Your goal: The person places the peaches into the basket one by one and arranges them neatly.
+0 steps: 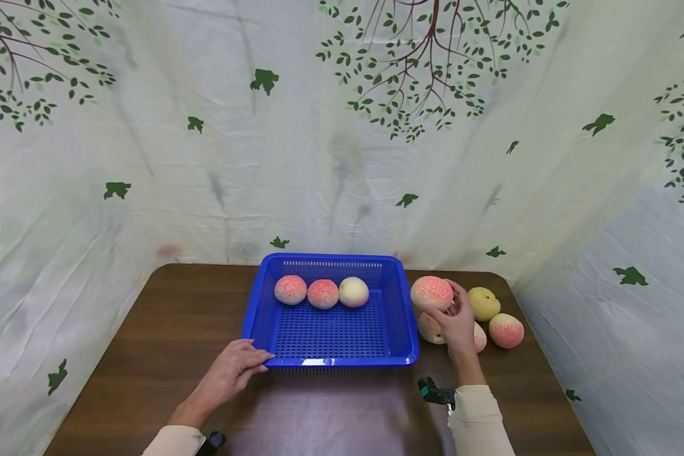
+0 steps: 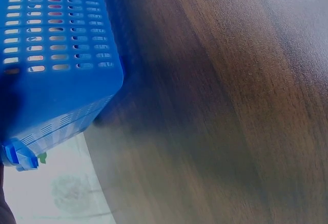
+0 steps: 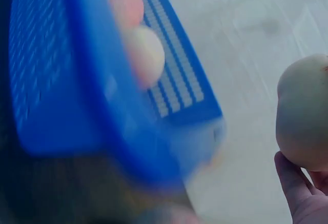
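A blue basket [image 1: 333, 329] stands on the table with a row of three peaches inside: two pinkish-red ones, a left peach [image 1: 291, 290] and a middle peach [image 1: 323, 294], and a pale peach [image 1: 354, 292]. My left hand [image 1: 236, 367] grips the basket's rim at its near left corner, fingers over the top and thumb below. Just past the basket's right side, my right hand [image 1: 458, 316] holds a pink-speckled peach [image 1: 431, 293] raised above the others. The right wrist view shows this held peach [image 3: 305, 114] from its pale side, with fingertips against its underside.
Right of the basket lie a yellow peach [image 1: 483, 304], a pink peach [image 1: 506, 331] and two more, partly hidden by my right hand. The brown table [image 1: 348, 411] ends at a pale cloth backdrop [image 1: 296, 158] printed with leaves.
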Demonstrator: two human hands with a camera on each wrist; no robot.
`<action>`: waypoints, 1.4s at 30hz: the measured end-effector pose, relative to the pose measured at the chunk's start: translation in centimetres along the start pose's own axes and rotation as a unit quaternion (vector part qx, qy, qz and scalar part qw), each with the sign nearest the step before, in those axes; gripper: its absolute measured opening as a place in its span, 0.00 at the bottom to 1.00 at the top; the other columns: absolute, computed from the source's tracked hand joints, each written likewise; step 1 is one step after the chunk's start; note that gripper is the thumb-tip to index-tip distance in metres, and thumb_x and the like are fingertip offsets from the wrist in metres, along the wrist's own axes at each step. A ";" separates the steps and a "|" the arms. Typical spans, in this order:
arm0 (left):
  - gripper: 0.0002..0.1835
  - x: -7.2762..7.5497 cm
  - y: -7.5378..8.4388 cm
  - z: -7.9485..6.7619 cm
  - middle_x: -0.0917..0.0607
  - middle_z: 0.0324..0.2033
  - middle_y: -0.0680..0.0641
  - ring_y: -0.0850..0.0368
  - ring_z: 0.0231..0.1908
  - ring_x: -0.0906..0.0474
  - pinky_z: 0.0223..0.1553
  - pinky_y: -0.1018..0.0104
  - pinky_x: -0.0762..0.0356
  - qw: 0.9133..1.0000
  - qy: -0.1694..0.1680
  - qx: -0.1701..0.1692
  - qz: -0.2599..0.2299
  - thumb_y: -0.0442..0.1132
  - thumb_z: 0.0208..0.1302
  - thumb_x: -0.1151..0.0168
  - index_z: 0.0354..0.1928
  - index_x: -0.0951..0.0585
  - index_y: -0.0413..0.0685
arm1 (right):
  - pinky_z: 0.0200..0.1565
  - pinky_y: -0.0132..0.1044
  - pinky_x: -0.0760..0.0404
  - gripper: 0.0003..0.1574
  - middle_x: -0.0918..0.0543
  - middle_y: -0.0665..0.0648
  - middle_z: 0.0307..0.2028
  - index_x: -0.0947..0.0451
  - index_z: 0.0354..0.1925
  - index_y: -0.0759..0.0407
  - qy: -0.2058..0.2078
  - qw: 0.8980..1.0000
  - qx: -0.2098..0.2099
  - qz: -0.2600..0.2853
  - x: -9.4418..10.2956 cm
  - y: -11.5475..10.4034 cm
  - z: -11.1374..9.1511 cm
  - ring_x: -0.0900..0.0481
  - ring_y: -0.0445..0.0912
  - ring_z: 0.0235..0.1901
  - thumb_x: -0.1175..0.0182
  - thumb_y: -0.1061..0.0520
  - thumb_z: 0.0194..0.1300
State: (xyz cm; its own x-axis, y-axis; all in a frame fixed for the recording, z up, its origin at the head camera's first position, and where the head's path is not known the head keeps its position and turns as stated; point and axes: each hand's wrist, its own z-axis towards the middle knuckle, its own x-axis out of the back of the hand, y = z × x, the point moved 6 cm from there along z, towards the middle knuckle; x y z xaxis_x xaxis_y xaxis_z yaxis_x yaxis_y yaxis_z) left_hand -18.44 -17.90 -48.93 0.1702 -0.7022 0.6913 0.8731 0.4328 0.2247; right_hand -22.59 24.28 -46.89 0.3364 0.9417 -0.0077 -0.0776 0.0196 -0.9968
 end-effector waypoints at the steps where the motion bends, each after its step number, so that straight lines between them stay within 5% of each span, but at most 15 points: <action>1: 0.25 0.0 0.0 0.0 0.11 0.31 0.49 0.57 0.31 0.19 0.45 0.55 0.31 1.000 0.000 -0.001 0.002 0.51 0.70 0.54 0.36 0.13 0.39 | 0.49 0.23 0.24 0.46 0.33 0.58 0.60 0.42 0.68 0.60 -0.014 1.000 0.005 0.009 -0.8 -0.2 0.2 0.30 0.46 0.56 0.32 0.70 0.56; 13: 0.24 0.0 -0.1 -0.1 0.11 0.31 0.48 0.56 0.31 0.20 0.45 0.56 0.31 1.000 0.005 -0.010 0.000 0.50 0.70 0.52 0.36 0.13 0.39 | 0.46 0.29 0.24 0.46 0.28 0.66 0.56 0.38 0.64 0.68 -0.131 0.991 0.024 -0.018 -11.0 -4.3 0.9 0.25 0.53 0.52 0.29 0.72 0.49; 20: 0.23 0.1 0.0 -0.1 0.11 0.31 0.45 0.56 0.31 0.19 0.45 0.55 0.31 1.000 0.006 -0.010 -0.001 0.50 0.70 0.50 0.36 0.13 0.38 | 0.49 0.44 0.22 0.44 0.25 0.62 0.54 0.32 0.61 0.59 -0.164 0.984 0.038 -0.057 -16.7 -1.1 2.2 0.24 0.53 0.50 0.26 0.66 0.46; 24: 0.24 0.2 0.0 0.0 0.11 0.31 0.45 0.56 0.31 0.19 0.45 0.55 0.31 1.000 0.007 -0.011 -0.003 0.50 0.70 0.50 0.36 0.13 0.37 | 0.44 0.41 0.22 0.43 0.23 0.62 0.52 0.29 0.59 0.59 -0.176 0.980 0.041 -0.086 -19.5 0.0 2.1 0.24 0.52 0.47 0.25 0.65 0.43; 30: 0.24 0.2 0.0 -0.2 0.11 0.31 0.47 0.56 0.31 0.20 0.45 0.56 0.31 1.000 0.013 -0.015 -0.001 0.50 0.71 0.52 0.35 0.13 0.38 | 0.50 0.45 0.22 0.45 0.25 0.60 0.55 0.30 0.60 0.58 -0.221 0.970 -0.004 -0.098 -23.2 2.1 1.2 0.25 0.52 0.49 0.24 0.65 0.43; 42: 0.24 0.0 -0.2 -0.2 0.11 0.31 0.49 0.56 0.32 0.20 0.46 0.56 0.32 1.000 0.011 -0.021 0.003 0.50 0.72 0.53 0.36 0.13 0.39 | 0.53 0.45 0.24 0.45 0.23 0.62 0.54 0.29 0.57 0.58 -0.247 0.951 -0.025 -0.184 -27.2 4.7 -0.2 0.24 0.52 0.52 0.21 0.63 0.39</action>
State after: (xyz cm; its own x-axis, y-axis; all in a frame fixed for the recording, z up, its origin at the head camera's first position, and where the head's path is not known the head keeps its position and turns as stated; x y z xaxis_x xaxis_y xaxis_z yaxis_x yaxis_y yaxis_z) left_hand -18.49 -18.13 -49.12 0.1848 -0.7127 0.6767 0.8907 0.4125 0.1912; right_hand -31.86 -1.28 -51.39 -0.1500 0.9173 0.3689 0.0096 0.3745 -0.9272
